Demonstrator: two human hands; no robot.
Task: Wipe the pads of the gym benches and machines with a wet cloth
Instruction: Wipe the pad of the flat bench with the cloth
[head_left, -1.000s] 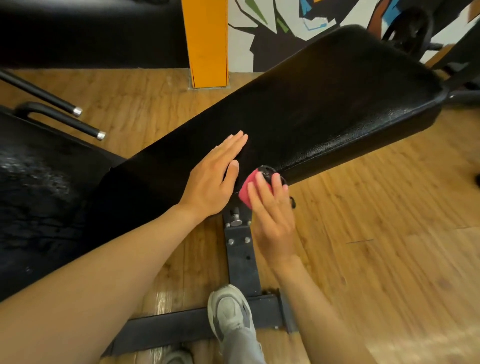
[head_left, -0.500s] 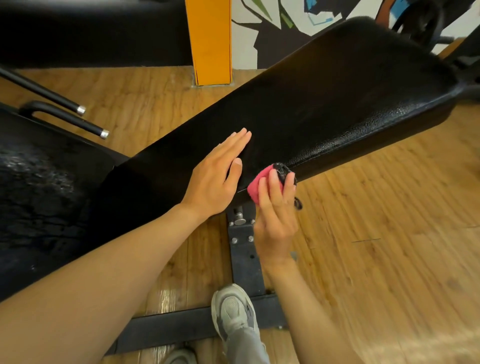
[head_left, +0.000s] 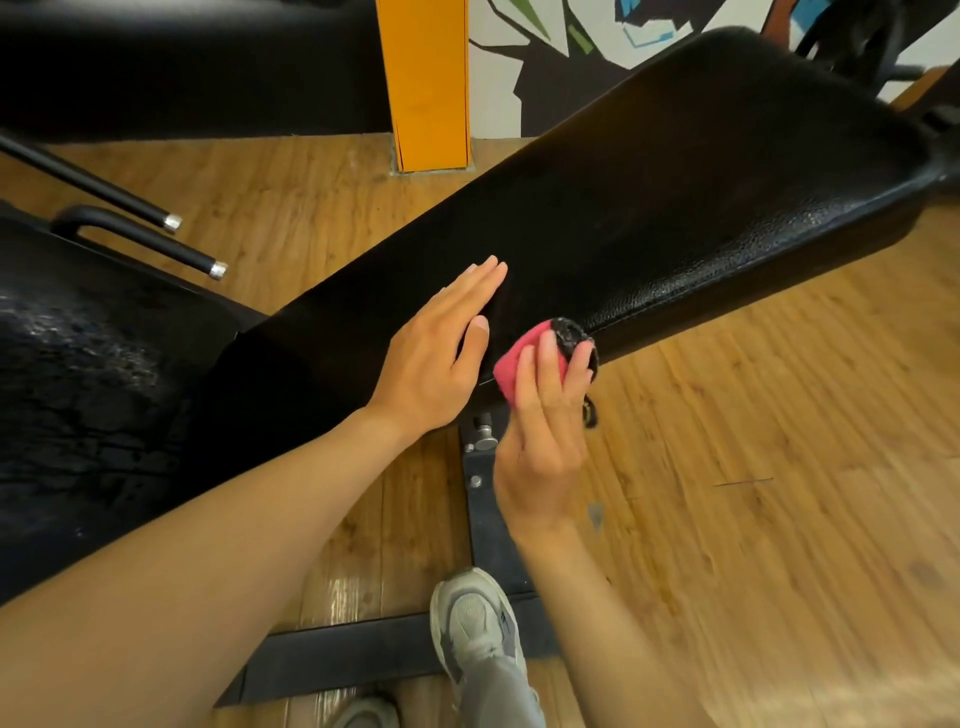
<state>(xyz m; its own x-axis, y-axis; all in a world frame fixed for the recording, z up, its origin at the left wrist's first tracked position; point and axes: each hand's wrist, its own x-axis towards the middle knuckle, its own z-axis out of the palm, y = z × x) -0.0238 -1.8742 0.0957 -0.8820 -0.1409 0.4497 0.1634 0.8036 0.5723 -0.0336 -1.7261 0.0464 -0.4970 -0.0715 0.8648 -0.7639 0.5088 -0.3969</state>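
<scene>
- Right hand: grip curled around a pink and black cloth, fingers wrapped over it, pressing it to the near side edge of the long black bench pad.
- Left hand: grip spread flat, fingers straight and together, palm resting on the pad's top just beside the cloth.
- Bench frame: black steel, standing on the wooden floor.
- Grey shoe: on the frame's crossbar.
- Orange pillar: beyond the pad.
</scene>
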